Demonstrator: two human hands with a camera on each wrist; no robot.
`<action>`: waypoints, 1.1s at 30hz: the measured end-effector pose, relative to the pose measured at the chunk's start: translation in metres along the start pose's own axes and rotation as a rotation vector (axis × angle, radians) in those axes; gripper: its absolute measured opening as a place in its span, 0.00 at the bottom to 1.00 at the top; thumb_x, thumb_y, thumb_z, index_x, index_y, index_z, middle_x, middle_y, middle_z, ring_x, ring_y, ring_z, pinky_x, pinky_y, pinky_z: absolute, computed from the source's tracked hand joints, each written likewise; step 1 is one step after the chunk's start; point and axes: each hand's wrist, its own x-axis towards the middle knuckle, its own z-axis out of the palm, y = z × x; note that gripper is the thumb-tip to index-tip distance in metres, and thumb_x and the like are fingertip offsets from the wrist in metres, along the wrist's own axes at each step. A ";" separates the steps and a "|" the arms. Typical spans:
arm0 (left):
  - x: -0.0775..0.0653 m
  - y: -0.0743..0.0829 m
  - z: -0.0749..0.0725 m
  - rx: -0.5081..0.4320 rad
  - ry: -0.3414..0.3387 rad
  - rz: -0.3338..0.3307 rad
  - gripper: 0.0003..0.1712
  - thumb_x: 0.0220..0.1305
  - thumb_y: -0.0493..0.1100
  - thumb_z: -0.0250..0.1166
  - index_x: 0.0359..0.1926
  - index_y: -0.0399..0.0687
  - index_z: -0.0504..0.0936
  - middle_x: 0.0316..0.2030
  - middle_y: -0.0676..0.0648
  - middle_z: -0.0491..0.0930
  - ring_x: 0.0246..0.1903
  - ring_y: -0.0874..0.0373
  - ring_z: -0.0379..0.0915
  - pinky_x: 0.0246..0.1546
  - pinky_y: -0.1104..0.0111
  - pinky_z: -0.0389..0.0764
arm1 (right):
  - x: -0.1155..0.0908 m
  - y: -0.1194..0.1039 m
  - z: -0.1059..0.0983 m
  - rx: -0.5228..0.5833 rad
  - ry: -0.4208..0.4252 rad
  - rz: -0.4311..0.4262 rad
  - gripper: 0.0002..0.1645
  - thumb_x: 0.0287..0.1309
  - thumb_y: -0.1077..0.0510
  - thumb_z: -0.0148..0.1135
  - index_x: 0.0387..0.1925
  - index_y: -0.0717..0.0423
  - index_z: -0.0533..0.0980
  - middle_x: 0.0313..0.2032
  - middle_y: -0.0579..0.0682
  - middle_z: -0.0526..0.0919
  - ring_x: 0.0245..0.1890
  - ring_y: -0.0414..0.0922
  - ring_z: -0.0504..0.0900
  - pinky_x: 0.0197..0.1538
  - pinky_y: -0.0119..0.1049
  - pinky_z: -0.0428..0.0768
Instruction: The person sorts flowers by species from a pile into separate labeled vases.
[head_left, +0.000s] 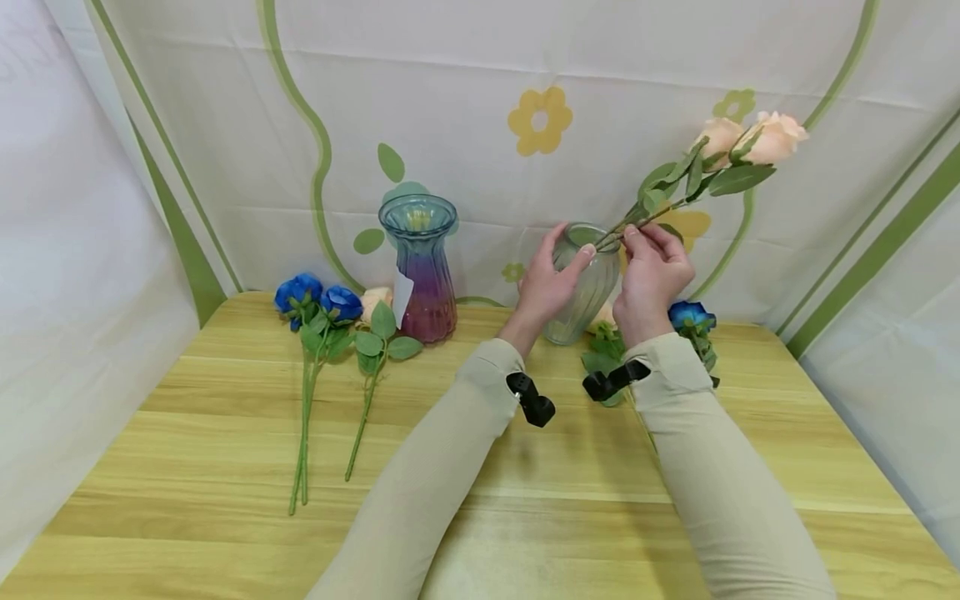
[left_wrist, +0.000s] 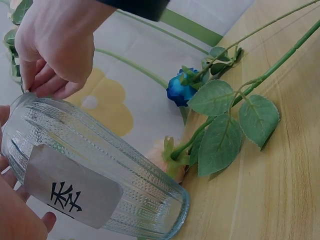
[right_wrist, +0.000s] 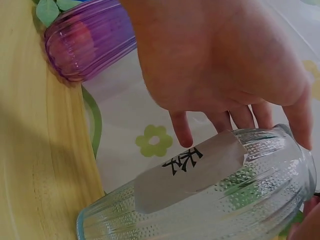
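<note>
A clear ribbed glass vase (head_left: 581, 292) stands on the table, with a paper label (left_wrist: 72, 186) bearing a black character on its side. My left hand (head_left: 551, 279) grips it around the upper part, fingers behind and thumb at the rim. Just over the vase's mouth, my right hand (head_left: 656, 271) pinches the stems of two peach roses (head_left: 772, 137). The stems slant up to the right, their lower ends at the rim; in the left wrist view the vase body holds no stems. The right fingertips are partly hidden in the right wrist view.
A blue-to-purple glass vase (head_left: 426, 283) stands left of my hands. Two blue roses (head_left: 298, 292) and a peach rose (head_left: 377, 302) lie left of it. Another blue rose (head_left: 692, 315) and peach rose (left_wrist: 162, 155) lie by my right forearm. A patterned cloth hangs behind the table (head_left: 225, 433).
</note>
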 end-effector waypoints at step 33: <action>-0.007 0.004 -0.001 0.018 -0.001 0.030 0.37 0.75 0.65 0.61 0.80 0.74 0.62 0.80 0.56 0.66 0.80 0.50 0.61 0.81 0.41 0.47 | -0.010 -0.002 0.002 -0.123 0.017 0.022 0.08 0.57 0.66 0.79 0.39 0.63 0.90 0.35 0.46 0.88 0.46 0.42 0.85 0.55 0.35 0.85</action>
